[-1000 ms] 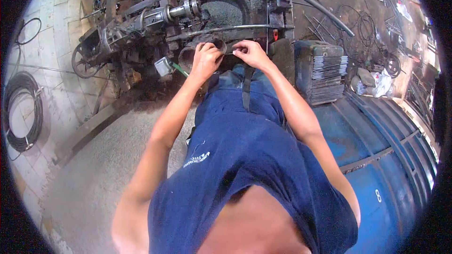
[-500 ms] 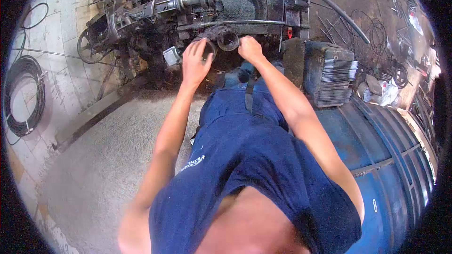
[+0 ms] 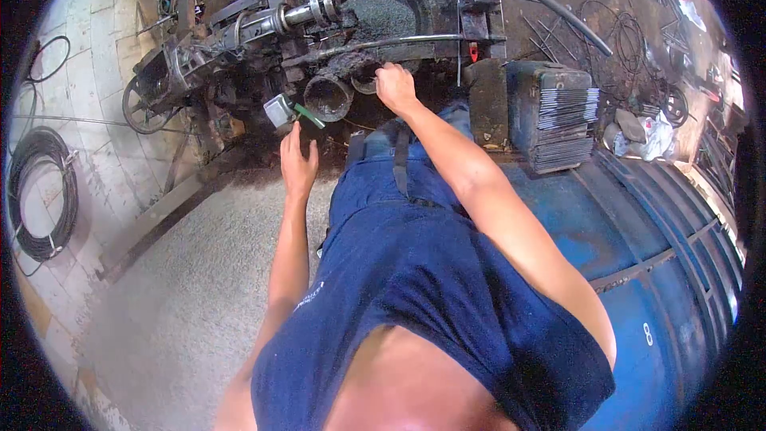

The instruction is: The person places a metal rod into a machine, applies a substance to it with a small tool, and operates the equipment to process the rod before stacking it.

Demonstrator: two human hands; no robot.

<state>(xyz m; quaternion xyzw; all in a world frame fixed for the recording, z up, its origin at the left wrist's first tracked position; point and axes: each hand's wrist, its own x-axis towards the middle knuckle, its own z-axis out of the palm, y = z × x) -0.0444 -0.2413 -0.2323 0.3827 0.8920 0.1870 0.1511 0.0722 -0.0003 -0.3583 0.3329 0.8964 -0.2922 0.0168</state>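
My left hand (image 3: 298,163) is open, its fingers pointing up and apart, with the fingertips at the lower end of a green handle (image 3: 309,116). This handle sits beside a small grey box (image 3: 278,110) on the machine. To the right, the open mouth of a dark round metal cup (image 3: 328,97) faces me. My right hand (image 3: 396,89) is closed, fingers curled at the rim of a second dark cup (image 3: 365,80), which it partly covers. What its fingers hold is hidden. Dark, greasy clumps (image 3: 351,62) lie on top of both cups.
Behind my hands runs a machine with a metal shaft (image 3: 299,14), long bars (image 3: 415,37) and a basin of grey material (image 3: 383,16). A stack of thin metal plates (image 3: 562,124) stands right, by a blue drum (image 3: 630,247). Coiled cable (image 3: 40,191) lies left.
My left hand has left the round cup and moved down and left to the green handle, which now shows. My right hand stays near the second cup's rim. The view has shifted slightly.
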